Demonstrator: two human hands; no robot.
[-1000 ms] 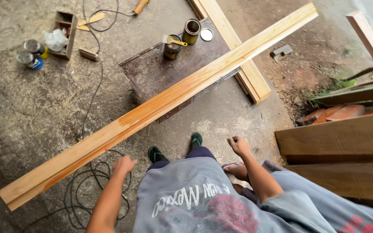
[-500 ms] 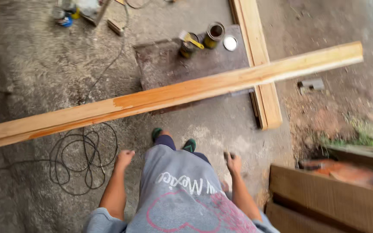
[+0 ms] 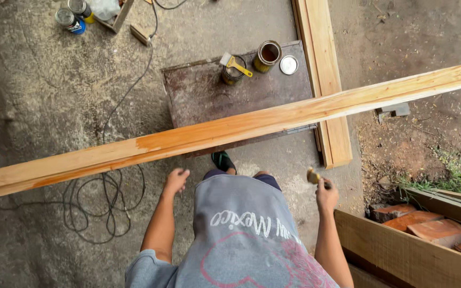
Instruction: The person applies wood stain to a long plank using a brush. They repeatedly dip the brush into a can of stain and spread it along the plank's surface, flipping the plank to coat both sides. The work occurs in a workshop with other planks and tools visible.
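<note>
A long pale wooden plank [image 3: 230,130] stretches across the view from lower left to upper right. Its middle looks darker orange and its left end paler. My left hand [image 3: 176,181] hangs just below the plank's near edge, fingers loosely curled and holding nothing. My right hand [image 3: 326,195] is raised at my right side, closed on a small brown object [image 3: 312,175] that I cannot identify. My feet show below the plank.
A dark metal sheet [image 3: 209,101] lies under the plank with a tin holding a brush [image 3: 233,68], an open tin [image 3: 268,54] and a lid [image 3: 288,64]. A second plank [image 3: 326,80] lies on the ground. Coiled cable [image 3: 100,205] sits left; boards [image 3: 401,250] and bricks [image 3: 422,220] right.
My right hand, empty before, has come up and now holds a small brown object. My left hand has moved closer to the plank. The view has turned, so the plank sits more level.
</note>
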